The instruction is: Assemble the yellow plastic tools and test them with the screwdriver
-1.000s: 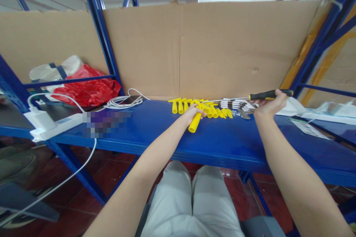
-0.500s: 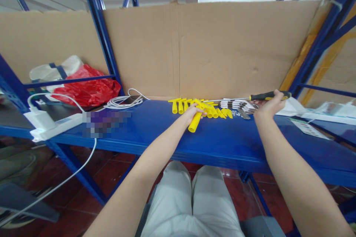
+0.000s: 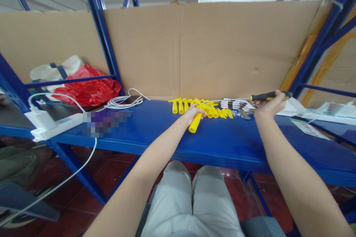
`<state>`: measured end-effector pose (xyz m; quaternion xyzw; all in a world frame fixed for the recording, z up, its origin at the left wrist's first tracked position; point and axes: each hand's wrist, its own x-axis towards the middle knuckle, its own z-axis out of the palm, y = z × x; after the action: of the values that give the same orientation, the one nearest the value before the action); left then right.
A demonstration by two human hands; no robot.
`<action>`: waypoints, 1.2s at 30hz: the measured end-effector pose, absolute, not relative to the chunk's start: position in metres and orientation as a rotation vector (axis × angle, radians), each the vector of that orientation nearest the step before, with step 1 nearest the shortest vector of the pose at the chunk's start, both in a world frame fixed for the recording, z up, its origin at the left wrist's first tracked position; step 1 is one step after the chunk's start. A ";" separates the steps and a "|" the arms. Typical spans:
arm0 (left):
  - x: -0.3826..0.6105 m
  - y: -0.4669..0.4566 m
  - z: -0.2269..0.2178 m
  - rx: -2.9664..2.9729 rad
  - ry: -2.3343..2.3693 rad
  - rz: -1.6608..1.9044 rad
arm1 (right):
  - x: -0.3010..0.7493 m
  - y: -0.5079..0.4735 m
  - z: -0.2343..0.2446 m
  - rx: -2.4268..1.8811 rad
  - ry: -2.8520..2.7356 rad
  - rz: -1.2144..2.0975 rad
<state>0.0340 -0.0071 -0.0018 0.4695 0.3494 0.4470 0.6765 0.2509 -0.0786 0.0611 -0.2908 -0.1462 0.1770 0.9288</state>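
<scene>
My left hand is closed around a yellow plastic tube that rests on the blue shelf. Just behind it lies a row of several more yellow plastic pieces. My right hand grips the black and yellow handle of a screwdriver. Its thin metal shaft reaches left, toward the yellow piece by my left hand. Several small metal brackets sit stacked under the shaft, between my hands.
A cardboard sheet backs the shelf. To the left are a coiled white cable, a white power strip with charger, and a red plastic bag. Papers and a plastic bag lie at the right. Blue rack posts stand on both sides.
The screwdriver handle dipped slightly and my right hand shifted a little along it. My left hand and the yellow tube stayed where they were.
</scene>
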 end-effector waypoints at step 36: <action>0.032 -0.018 0.002 1.394 0.989 1.080 | 0.267 -0.073 0.054 -0.810 -0.324 0.523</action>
<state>0.0325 -0.0182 0.0025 0.5843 0.4143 0.4525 0.5312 0.2674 -0.0729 0.0536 -0.3876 -0.1552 0.2505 0.8735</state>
